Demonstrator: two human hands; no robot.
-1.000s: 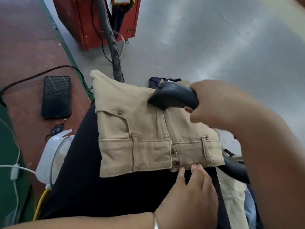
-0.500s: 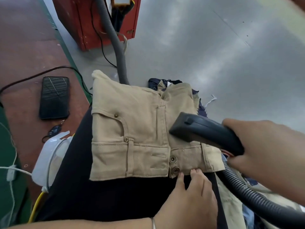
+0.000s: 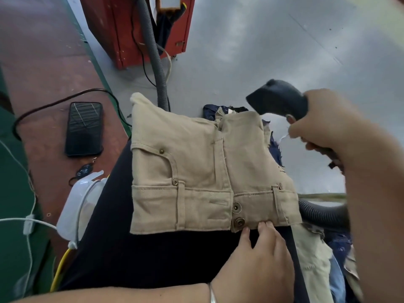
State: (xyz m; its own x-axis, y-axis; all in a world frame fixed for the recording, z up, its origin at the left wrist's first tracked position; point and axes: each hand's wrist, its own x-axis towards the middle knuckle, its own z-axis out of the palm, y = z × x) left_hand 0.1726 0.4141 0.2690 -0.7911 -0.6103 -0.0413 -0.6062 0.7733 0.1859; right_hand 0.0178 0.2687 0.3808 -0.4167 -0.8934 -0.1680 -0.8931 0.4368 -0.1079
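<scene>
A pair of folded beige trousers lies over my dark-clothed thigh, waistband toward me, with two brass snap buttons near the fly. My left hand rests on the thigh with its fingertips touching the waistband's lower edge beside the buttons. My right hand grips the handle of a black suction nozzle, held in the air above and to the right of the trousers, off the fabric. Its grey corrugated hose runs under my right forearm.
A black phone lies on the red-brown floor at left with a dark cable. A white plastic container and white and yellow wires sit by my left side. A red machine with another grey hose stands behind. More garments pile at right.
My right hand has lifted the nozzle off the waistband area and moved it up and away to the right, clear of the trousers. My left hand stays at the waistband.
</scene>
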